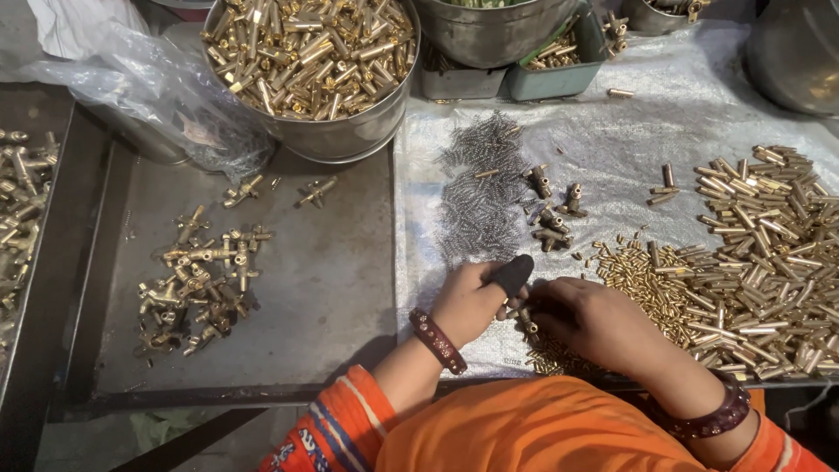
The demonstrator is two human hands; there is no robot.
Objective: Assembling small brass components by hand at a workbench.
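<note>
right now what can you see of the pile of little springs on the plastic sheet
The pile of springs is a loose grey heap of thin steel-looking wire coils, spread in a tall patch on the clear plastic sheet. A few brass fittings lie at its right edge. Its lower end reaches close to the left hand; contact is unclear.

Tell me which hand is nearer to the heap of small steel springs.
The left. The left hand lies just below the spring heap, its black thumb cover almost at the heap's lower edge. The right hand is farther, below and to the right.
</note>
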